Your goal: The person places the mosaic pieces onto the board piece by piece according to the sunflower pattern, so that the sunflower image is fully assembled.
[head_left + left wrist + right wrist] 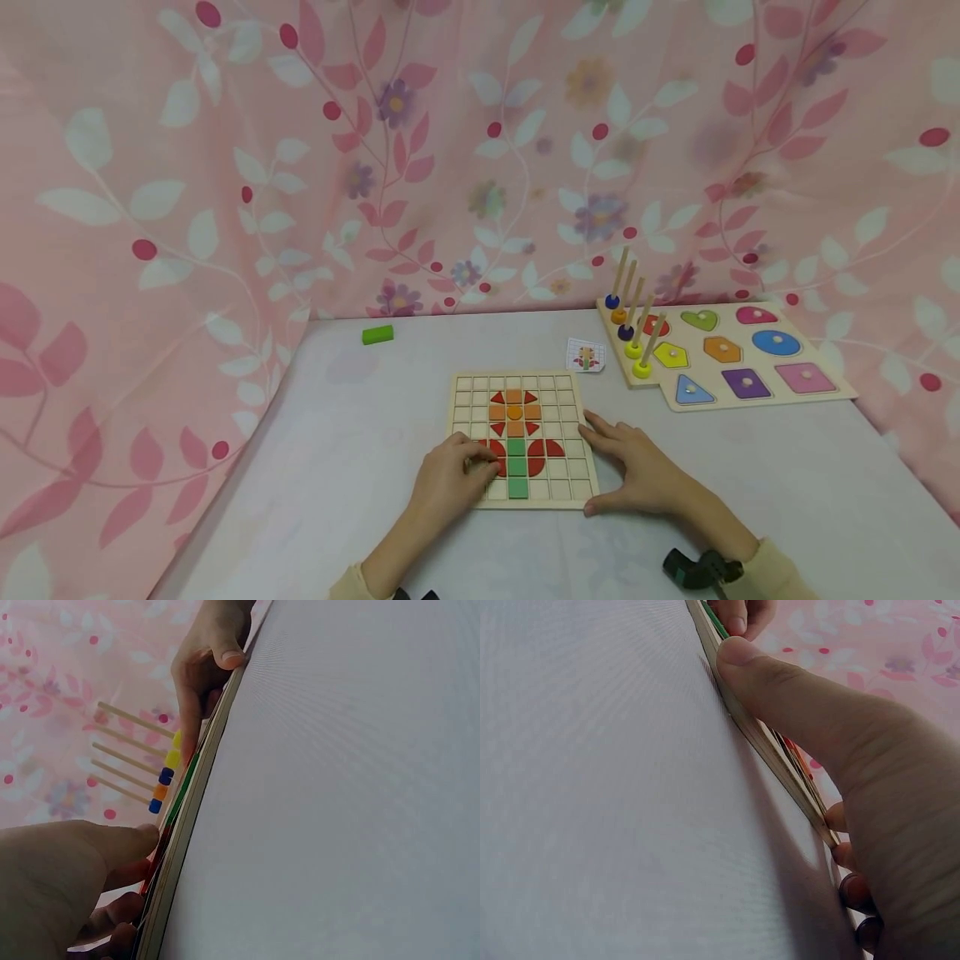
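A square wooden grid board [558, 487] lies on the table, with orange, red and green flat pieces forming a flower figure. My left hand [450, 475] is over its lower left part, thumb and forefinger pinching at a red curved piece [501, 467], which they partly hide. In the left wrist view that thumb and fingers touch red at the board's edge. Along the board's right edge rests my right hand [641, 467], fingers spread and thumb by the lower corner. Green squares [517, 467] form the stem, with red curved pieces [536, 462] beside it.
A picture card [586, 355] lies behind the board. To the right stands a wooden shape puzzle [708, 398] with a row of upright pegs [637, 312] bearing coloured rings. A green block [377, 335] lies at the back left. A floral curtain [450, 167] hangs behind the table.
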Demonstrator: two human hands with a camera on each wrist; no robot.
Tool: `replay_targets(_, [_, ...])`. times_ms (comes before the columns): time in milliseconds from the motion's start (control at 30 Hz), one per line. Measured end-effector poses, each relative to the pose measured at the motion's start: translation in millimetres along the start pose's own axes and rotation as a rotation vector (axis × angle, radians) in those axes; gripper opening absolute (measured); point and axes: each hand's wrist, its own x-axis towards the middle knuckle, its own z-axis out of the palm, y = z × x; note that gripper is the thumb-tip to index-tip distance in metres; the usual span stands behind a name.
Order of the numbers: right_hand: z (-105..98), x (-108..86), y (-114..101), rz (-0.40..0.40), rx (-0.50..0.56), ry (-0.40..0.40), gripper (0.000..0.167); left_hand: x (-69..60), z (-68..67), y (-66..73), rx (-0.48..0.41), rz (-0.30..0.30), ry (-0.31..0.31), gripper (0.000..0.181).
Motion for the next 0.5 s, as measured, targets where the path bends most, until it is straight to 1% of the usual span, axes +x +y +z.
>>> replay_targets(100, [0.2, 0.1, -0.3, -0.007, -0.008, 0.007, 0.119, 0.5, 0.4, -0.1, 0.009, -0.011, -0.02, 0.011])
replay_targets(200, [0.8, 0.0, -0.6, -0.01, -0.016, 0.01, 0.12, 0.4, 0.4, 0.0, 0.012, -0.016, -0.027, 0.014])
replay_targets(333, [1.2, 0.2, 0.0, -0.009, -0.032, 0.011, 0.119, 0.3, 0.3, -0.1, 0.017, -0.005, -0.022, 0.015])
replay_targets(500, [1.2, 0.4, 1.5, -0.012, -0.037, 0.012, 0.119, 0.0, 1.2, -0.2, 0.013, 0.022, -0.003, 0.016])
